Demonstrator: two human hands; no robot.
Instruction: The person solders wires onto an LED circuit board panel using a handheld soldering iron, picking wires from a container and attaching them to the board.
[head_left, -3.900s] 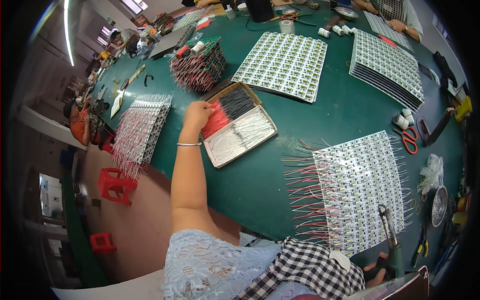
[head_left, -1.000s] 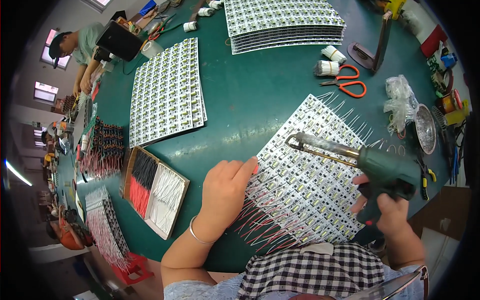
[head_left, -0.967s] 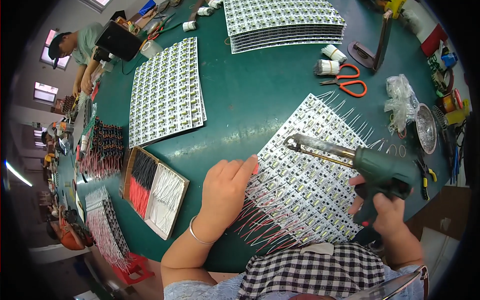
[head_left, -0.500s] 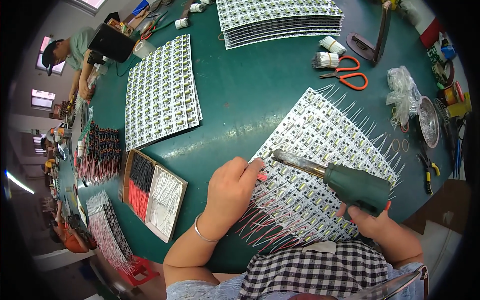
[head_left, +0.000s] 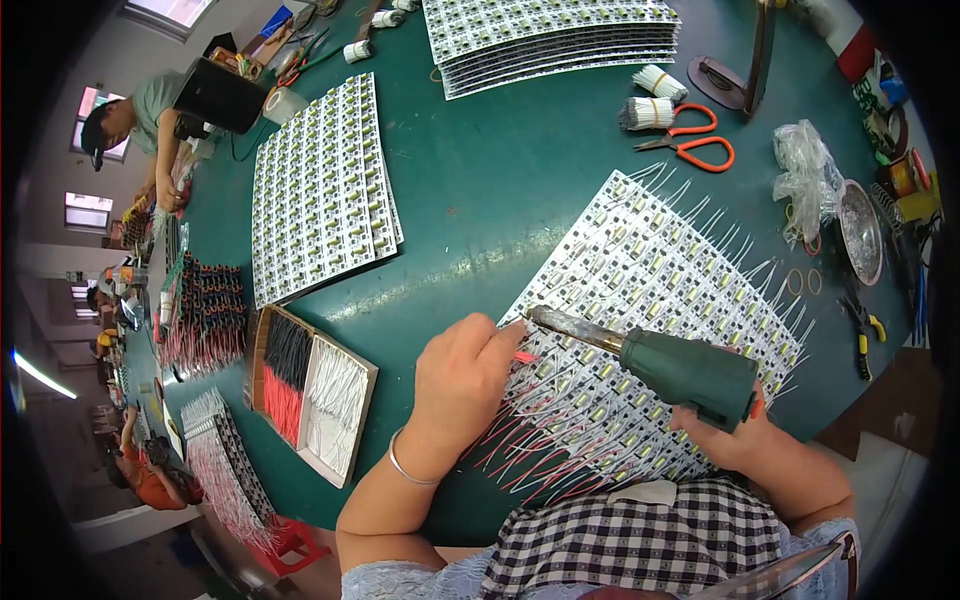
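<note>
Stacked circuit boards (head_left: 550, 42) and a soldering gun (head_left: 688, 374) show an electronics workshop

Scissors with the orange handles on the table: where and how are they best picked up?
Probably by the orange handle loops, reaching in from the right. The scissors lie flat, loops to the right and blades pointing left, so that side keeps fingers off the blades; a white bundle sits close on their far side.

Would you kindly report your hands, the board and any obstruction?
Left hand holding red wires. Right hand gripping green soldering gun, tip near left hand. Wired board underneath. Scissors well clear.
</note>
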